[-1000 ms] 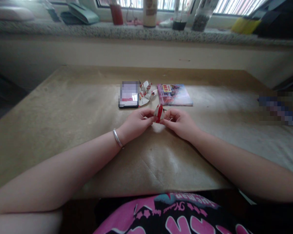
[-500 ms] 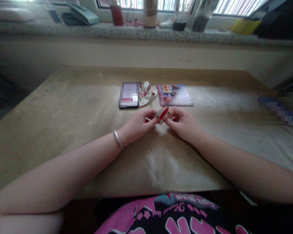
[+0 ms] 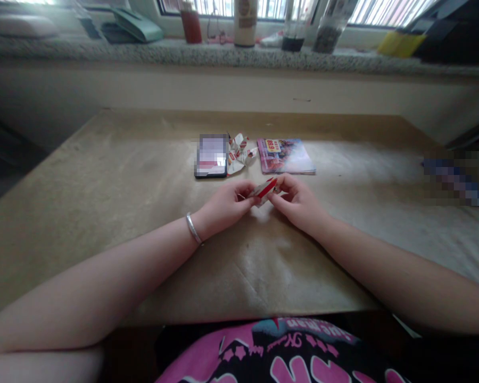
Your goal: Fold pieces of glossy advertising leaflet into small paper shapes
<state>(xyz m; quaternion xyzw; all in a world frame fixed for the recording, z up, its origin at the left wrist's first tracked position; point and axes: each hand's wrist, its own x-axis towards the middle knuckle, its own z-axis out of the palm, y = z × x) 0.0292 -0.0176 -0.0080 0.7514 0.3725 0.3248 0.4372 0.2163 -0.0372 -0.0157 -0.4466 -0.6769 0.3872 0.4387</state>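
Just on the near side of the booklet [image 3: 289, 156], the left hand [image 3: 226, 205] and right hand [image 3: 302, 203] pinch a red-and-white paper piece [image 3: 266, 188], apparently mid-folding (finer detail is too small to read), so the next move calls for a light, steady grip.

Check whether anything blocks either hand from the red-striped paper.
Nothing visible does: the left hand and right hand both hold the red-striped paper. The crumpled paper and booklet lie farther back on the table.
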